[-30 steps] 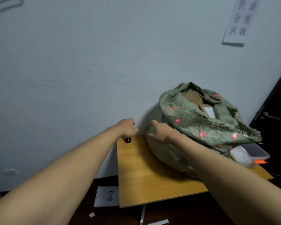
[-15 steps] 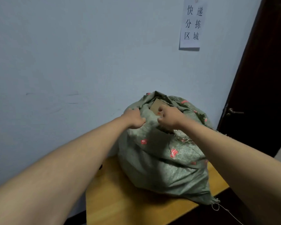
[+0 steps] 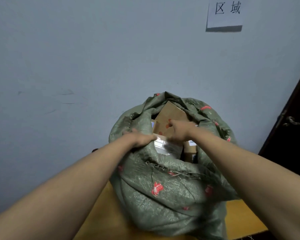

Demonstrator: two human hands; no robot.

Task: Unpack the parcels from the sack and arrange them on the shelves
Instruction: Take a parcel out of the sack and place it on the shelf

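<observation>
sack: green woven sack (image 3: 163,184), mouth open, centre frame on wooden table (image 3: 104,220)
parcels: cardboard boxes (image 3: 170,113) inside sack mouth
left hand: left hand (image 3: 140,139) grips sack rim
right hand: right hand (image 3: 178,130) on taped box, fingers curled over it

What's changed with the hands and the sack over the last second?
Both hands went from the sack's side up to its mouth. The left hand now grips the rim of the green woven sack; the right hand has gone into the opened mouth onto a cardboard parcel, its grip hidden. The sack remains on the wooden table, parcels inside.
</observation>
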